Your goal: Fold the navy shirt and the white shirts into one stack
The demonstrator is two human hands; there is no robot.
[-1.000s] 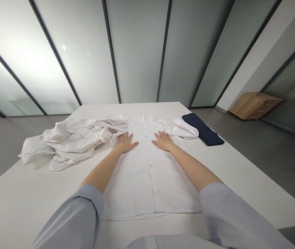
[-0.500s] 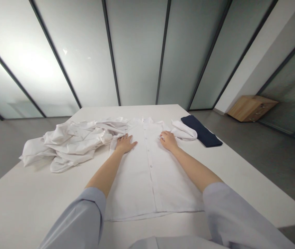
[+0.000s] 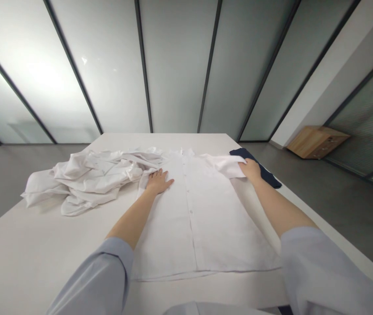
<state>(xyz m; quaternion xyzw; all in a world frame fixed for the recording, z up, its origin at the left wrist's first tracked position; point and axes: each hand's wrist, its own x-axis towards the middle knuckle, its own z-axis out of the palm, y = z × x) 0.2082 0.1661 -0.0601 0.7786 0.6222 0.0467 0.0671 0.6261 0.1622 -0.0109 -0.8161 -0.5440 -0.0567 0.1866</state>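
Note:
A white button-up shirt (image 3: pixel 206 218) lies front side up on the white table, its collar at the far end and its hem toward me. My left hand (image 3: pixel 159 182) rests flat on the shirt's left chest, fingers spread. Off to the right, my right hand (image 3: pixel 251 169) is closed on the end of the shirt's short sleeve (image 3: pixel 227 165), which it holds stretched outward. The shirt's left sleeve cannot be made out beside the crumpled cloth.
Crumpled white clothing (image 3: pixel 97 177) is heaped on the left of the table (image 3: pixel 51 253). A folded dark navy cloth (image 3: pixel 267 176) lies at the right edge, partly behind my right hand. A wooden cabinet (image 3: pixel 316 142) stands on the floor by the frosted glass wall (image 3: pixel 176 65).
My right hand has moved right from the shirt's chest and taken hold of the sleeve end, pulling the sleeve straighter. My left hand has stayed in place.

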